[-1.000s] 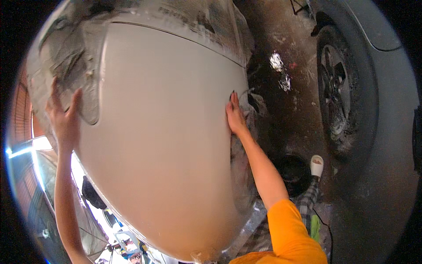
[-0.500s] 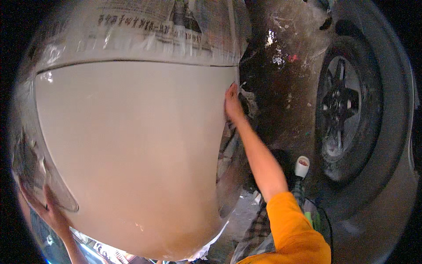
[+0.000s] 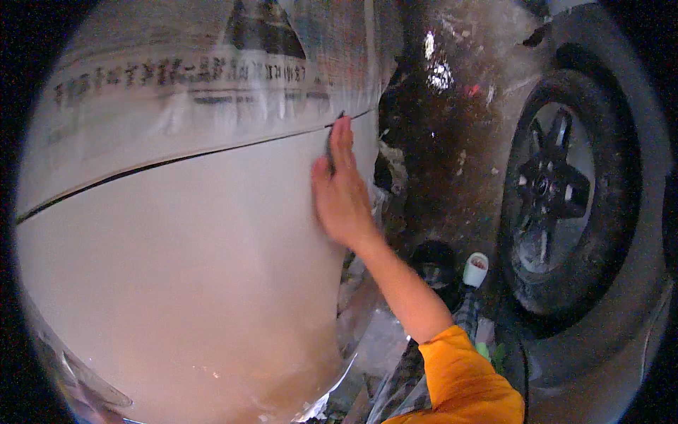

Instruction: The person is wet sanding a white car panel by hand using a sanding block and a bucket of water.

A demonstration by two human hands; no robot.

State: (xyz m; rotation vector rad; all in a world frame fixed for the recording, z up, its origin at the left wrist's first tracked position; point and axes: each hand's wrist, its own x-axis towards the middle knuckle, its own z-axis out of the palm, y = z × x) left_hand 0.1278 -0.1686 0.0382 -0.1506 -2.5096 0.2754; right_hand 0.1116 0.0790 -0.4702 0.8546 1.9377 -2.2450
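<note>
A smooth pale beige car panel (image 3: pixel 191 275) fills the left and middle of the view. My right hand (image 3: pixel 345 201) lies on its right part, close to the dark seam (image 3: pixel 176 160) that runs across the panel's far end. The fingers are stretched forward and held together, with the thumb a little apart. A thin dark edge shows beside the index finger and at the fingertips; what lies under the hand is mostly hidden and I cannot make it out. My left hand does not show clearly anywhere.
Beyond the seam, printed paper under clear plastic film (image 3: pixel 141 99) covers the bodywork. To the right lies a dark, wet, stained floor (image 3: pixel 445 155). A second vehicle's wheel (image 3: pixel 551 187) stands beyond it. My foot in a pale shoe (image 3: pixel 476 268) is on the floor between them.
My right hand has come off the panel's right edge and moved inward onto its surface near the seam. The view has turned, tilting the seam, and my left hand has left the lower left.
</note>
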